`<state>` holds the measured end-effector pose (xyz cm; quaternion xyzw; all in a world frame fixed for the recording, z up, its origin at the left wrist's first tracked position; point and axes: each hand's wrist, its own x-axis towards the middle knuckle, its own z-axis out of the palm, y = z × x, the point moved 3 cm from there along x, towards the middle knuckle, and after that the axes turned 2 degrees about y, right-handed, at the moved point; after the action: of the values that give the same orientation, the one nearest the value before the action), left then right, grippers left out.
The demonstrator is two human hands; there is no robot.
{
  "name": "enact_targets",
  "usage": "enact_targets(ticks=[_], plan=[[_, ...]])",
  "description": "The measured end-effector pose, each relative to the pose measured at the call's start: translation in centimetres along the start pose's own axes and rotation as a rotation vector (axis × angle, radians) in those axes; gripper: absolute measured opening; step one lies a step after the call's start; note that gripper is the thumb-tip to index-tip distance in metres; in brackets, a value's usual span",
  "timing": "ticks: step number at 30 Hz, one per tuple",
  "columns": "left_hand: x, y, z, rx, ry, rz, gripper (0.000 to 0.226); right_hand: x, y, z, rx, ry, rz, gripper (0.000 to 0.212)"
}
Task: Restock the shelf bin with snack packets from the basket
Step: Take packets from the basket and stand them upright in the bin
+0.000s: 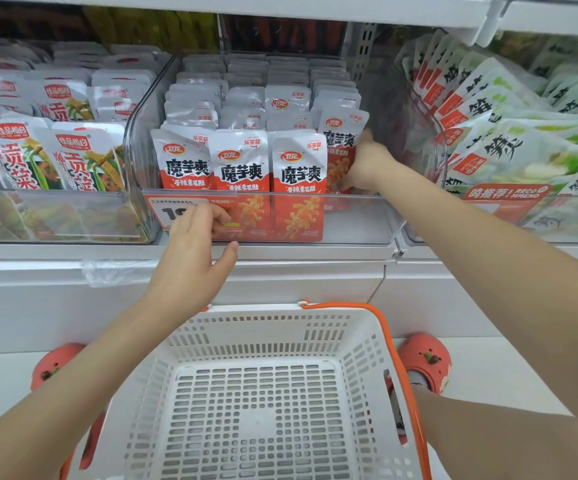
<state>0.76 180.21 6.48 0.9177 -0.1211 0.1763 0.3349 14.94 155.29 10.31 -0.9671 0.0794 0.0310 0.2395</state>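
A clear plastic shelf bin point(356, 220) holds rows of upright red and white snack packets point(240, 161). My right hand point(367, 166) reaches into the bin's right side and grips the rightmost front packet point(341, 140) by its lower right edge, thumb pointing up along it. My left hand point(190, 265) rests with straight fingers against the outside of the bin's front wall, over the price tag point(162, 211). Below me stands the white basket point(273, 320) with an orange handle point(389, 341); no packets show inside it.
Neighbouring clear bins hold green and white packets on the left point(55, 157) and pale green packets on the right point(509, 133). An upper shelf point(280, 8) overhangs the bins. The white shelf ledge point(315, 271) runs below them. Orange shoes point(424, 358) show beside the basket.
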Motion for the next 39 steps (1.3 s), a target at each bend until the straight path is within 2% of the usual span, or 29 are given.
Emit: enact_targets(ticks=[4,7,10,12,16,19,22,25,28,34,39], plan=[[0.0,0.0,-0.1,0.012,-0.015,0.001,0.024,-0.1,0.1,-0.5,0.007,0.095,-0.007,0.082],[-0.1,0.1,-0.1,0.022,-0.018,0.007,0.025,-0.4,0.1,-0.4,-0.063,0.009,-0.018,0.082],[0.0,0.0,-0.1,0.034,-0.025,0.013,0.026,-0.7,-0.1,-0.2,-0.189,-0.032,-0.067,0.057],[0.0,-0.1,-0.1,0.038,-0.024,0.023,0.026,-0.7,-0.2,0.0,-0.215,-0.046,-0.078,0.051],[0.0,0.0,-0.1,0.034,-0.029,0.023,0.026,-0.8,-0.2,0.1,-0.162,-0.064,-0.064,0.054],[-0.1,0.1,-0.1,0.037,-0.036,0.025,0.027,-0.7,0.1,0.1,-0.040,-0.076,-0.039,0.065],[-0.1,0.1,-0.2,0.047,-0.041,0.022,0.027,-0.7,0.2,0.0,0.047,-0.040,-0.048,0.066],[-0.1,0.1,-0.2,0.053,-0.043,0.023,0.028,-0.9,-0.1,-0.1,0.073,0.003,-0.079,0.080],[-0.1,0.1,-0.2,0.061,-0.052,0.024,0.029,-1.1,-0.4,0.1,0.046,-0.020,-0.107,0.092],[-0.1,0.1,-0.2,0.071,-0.067,0.012,0.031,-1.1,0.0,0.2,0.039,-0.084,-0.043,0.095],[-0.1,0.2,-0.3,0.063,-0.075,0.000,0.032,-1.2,0.1,0.1,0.052,-0.083,-0.050,0.087]])
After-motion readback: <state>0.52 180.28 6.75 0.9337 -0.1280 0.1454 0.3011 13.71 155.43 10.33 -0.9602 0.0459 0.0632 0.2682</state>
